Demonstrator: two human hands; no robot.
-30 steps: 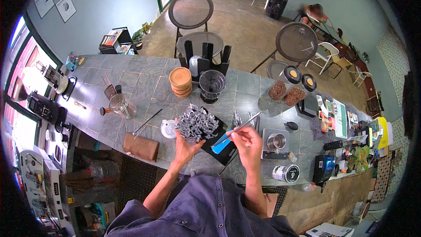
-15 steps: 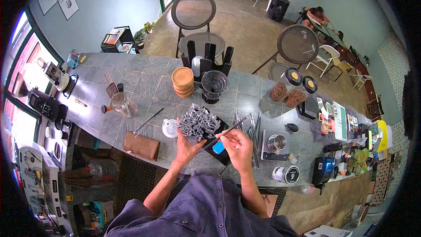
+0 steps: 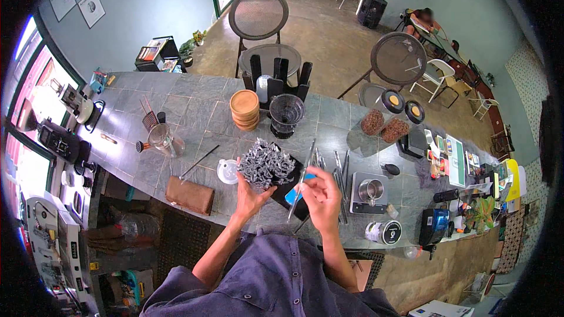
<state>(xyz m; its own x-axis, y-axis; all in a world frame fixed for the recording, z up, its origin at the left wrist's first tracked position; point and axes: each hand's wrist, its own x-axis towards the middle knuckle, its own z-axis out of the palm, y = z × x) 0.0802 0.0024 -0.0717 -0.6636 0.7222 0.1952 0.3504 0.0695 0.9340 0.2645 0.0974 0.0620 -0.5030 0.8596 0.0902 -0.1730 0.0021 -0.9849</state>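
A grey, craggy clump of twisted pieces [image 3: 265, 163] stands at the counter's near side. My left hand [image 3: 249, 201] curls round its left and lower edge, thumb on the near side. In my right hand [image 3: 324, 199] a slim, shiny rod [image 3: 306, 165] is pinched between thumb and fingers, tilted nearly upright just right of the clump. The rod's exact kind is not clear. Beneath lies a black flat piece [image 3: 281, 201], with a blue patch [image 3: 291, 197] partly hidden by my right hand. Several thin rods [image 3: 341, 171] lie to the right of that hand.
Left of the clump are a white lid [image 3: 227, 171], a brown pouch [image 3: 189, 195] and a glass jug [image 3: 165, 140]. Behind stand stacked wooden coasters [image 3: 245, 105] and a dark glass dripper [image 3: 287, 113]. A scale [image 3: 359, 201] with a metal cup and a round tin [image 3: 383, 233] stand right.
My right hand has turned the rod from a slant over the clump's edge to nearly upright, a little further right. My left hand and the clump have stayed in place.
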